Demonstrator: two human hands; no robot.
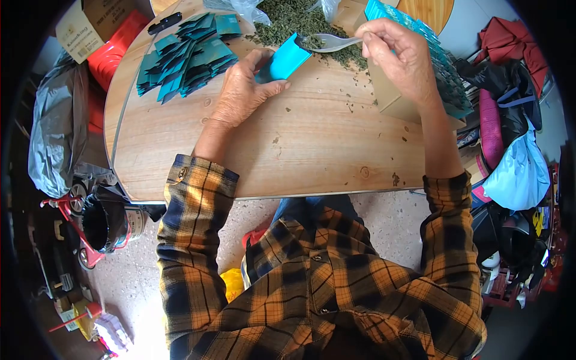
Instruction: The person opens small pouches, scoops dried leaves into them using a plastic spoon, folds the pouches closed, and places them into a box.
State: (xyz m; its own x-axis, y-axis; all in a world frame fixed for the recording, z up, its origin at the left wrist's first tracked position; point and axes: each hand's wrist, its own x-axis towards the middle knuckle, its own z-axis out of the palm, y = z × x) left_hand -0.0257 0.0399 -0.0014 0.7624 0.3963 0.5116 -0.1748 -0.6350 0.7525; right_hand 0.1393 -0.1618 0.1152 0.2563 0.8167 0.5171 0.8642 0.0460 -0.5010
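My left hand [243, 90] holds a teal packet [283, 60], tilted, with its open end toward the upper right. Between the fingers of my right hand [399, 57] is the handle of a spoon [333, 42], whose bowl end is at the mouth of the packet. Dried green leaves [288, 21] lie in a pile behind the packet, with crumbs scattered to the right. Teal packets [195, 54] are heaped to the left of my left hand. A cardboard box [387, 90] with many upright teal packets [435, 60] stands beside and beneath my right hand.
The round wooden table [264, 156] ends in front of my body. A dark object [164, 23] lies at its upper left. Clear plastic [243, 7] borders the leaf pile. Left of the table are a red stool [117, 51] and a bin [105, 222]; bags and clothing crowd the right.
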